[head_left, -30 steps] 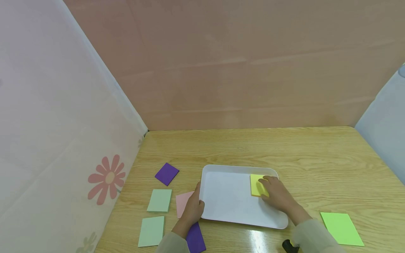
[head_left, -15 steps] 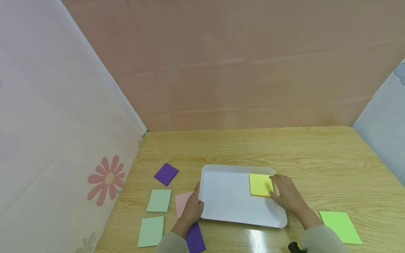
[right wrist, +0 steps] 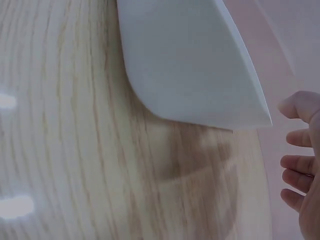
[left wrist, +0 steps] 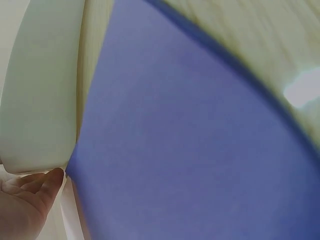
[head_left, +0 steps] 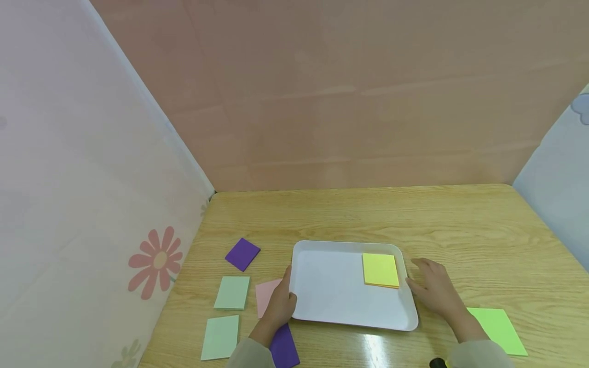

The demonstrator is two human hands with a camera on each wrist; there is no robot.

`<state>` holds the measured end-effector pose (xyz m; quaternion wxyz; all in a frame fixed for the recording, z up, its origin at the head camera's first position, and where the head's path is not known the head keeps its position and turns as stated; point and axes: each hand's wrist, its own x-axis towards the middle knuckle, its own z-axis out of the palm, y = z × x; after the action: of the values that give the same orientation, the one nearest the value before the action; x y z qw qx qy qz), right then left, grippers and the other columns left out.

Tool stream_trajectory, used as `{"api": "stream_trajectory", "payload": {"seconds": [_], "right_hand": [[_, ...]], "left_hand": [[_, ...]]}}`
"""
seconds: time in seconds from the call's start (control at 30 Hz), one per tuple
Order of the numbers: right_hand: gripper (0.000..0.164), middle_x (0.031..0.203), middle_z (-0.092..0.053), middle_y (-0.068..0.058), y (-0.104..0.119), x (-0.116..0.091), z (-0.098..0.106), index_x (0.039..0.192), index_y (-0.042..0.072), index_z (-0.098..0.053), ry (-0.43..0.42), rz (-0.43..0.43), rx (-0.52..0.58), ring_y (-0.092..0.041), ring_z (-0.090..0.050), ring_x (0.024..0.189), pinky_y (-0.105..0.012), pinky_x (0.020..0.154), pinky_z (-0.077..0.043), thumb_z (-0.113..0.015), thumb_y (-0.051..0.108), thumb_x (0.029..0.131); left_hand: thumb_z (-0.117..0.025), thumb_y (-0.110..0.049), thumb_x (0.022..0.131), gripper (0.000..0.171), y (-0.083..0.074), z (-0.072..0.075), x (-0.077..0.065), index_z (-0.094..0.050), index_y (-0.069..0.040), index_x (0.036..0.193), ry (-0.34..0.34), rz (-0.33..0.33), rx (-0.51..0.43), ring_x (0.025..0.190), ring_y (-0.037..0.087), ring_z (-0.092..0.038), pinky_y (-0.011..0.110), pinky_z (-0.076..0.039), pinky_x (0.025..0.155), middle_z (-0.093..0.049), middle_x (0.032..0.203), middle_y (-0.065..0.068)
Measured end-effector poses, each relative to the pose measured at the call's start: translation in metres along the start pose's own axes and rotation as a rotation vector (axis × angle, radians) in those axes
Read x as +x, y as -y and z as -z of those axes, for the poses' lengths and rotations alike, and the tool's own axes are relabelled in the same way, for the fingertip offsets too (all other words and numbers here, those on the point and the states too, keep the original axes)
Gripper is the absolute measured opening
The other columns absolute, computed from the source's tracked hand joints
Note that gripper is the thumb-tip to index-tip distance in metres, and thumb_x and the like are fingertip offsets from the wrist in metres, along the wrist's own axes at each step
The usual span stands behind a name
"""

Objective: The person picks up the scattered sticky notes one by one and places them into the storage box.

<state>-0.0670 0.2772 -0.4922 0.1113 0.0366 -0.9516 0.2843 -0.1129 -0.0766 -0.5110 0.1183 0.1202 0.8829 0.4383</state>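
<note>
A white rectangular tray (head_left: pixel 331 286) lies on the wooden table with a yellow sticky note pad (head_left: pixel 380 270) inside its far right part. My left hand (head_left: pixel 278 305) holds the tray's left end, thumb at the rim and fingers along the outer wall. The left wrist view catches that hand (left wrist: pixel 27 205) at the tray's end (left wrist: pixel 40 90), beyond a large purple pad. Just outside the tray's right end is my right hand (head_left: pixel 437 290), its fingers loosely bent with nothing between them. In the right wrist view its fingertips lie near the tray corner (right wrist: pixel 200 65).
Left of the tray lie a small purple pad (head_left: pixel 242 254), two pale green pads (head_left: pixel 232 293) and a pink pad (head_left: pixel 266 296) partly behind my left hand. A larger purple pad (head_left: pixel 285 347) is beside my left wrist. A bright green pad (head_left: pixel 499 329) lies by my right forearm.
My right hand has let go of the yellow pad and moved right, out over the tray's end. The left hand and the tray stay where they were.
</note>
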Motion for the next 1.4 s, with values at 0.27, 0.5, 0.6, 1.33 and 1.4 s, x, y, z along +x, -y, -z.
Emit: {"api": "stream_trajectory", "payload": {"seconds": [0.27,0.5,0.6,1.33,1.4], "right_hand": [[0.043,0.111,-0.048,-0.035,-0.016,-0.014,0.006,0.113,-0.013,-0.05,-0.022,-0.044,-0.019,-0.051,-0.038,0.104,-0.059,0.084,-0.031,-0.062,0.01,0.079],[0.042,0.108,-0.047,-0.037,-0.031,-0.029,0.01,0.111,-0.016,-0.049,-0.042,-0.091,-0.059,-0.051,-0.038,0.1,-0.058,0.084,-0.028,-0.06,0.009,0.079],[0.043,0.105,-0.047,-0.038,-0.038,-0.036,0.011,0.11,-0.017,-0.049,-0.056,-0.099,-0.073,-0.051,-0.038,0.098,-0.058,0.083,-0.029,-0.06,0.009,0.078],[0.054,0.106,-0.044,-0.044,-0.064,-0.064,0.024,0.113,-0.021,-0.044,0.063,-0.27,-0.17,-0.055,-0.041,0.094,-0.063,0.075,-0.034,-0.061,0.019,0.081],[0.059,0.107,-0.042,-0.045,-0.067,-0.065,0.026,0.114,-0.022,-0.042,0.104,-0.298,-0.185,-0.058,-0.04,0.093,-0.065,0.074,-0.033,-0.061,0.024,0.082]], "left_hand": [[-0.034,0.006,0.083,0.066,0.003,-0.002,0.0,-0.01,0.003,0.145,0.01,-0.01,-0.003,0.128,0.03,-0.036,0.046,-0.035,0.101,-0.03,0.145,0.019],[-0.034,0.006,0.083,0.066,0.003,-0.002,0.0,-0.01,0.003,0.145,0.006,-0.013,-0.001,0.126,0.029,-0.039,0.046,-0.035,0.1,-0.03,0.145,0.019],[-0.035,0.006,0.082,0.067,0.003,-0.002,0.0,-0.011,0.004,0.144,-0.002,-0.011,0.002,0.125,0.028,-0.04,0.046,-0.036,0.099,-0.031,0.144,0.02],[-0.037,0.007,0.081,0.067,0.001,0.0,0.0,-0.013,0.005,0.144,-0.01,-0.021,0.03,0.111,0.023,-0.047,0.04,-0.041,0.087,-0.032,0.143,0.021],[-0.037,0.007,0.081,0.067,0.001,0.0,0.0,-0.013,0.004,0.144,-0.006,-0.016,0.036,0.105,0.023,-0.048,0.037,-0.041,0.082,-0.032,0.144,0.02]]}}
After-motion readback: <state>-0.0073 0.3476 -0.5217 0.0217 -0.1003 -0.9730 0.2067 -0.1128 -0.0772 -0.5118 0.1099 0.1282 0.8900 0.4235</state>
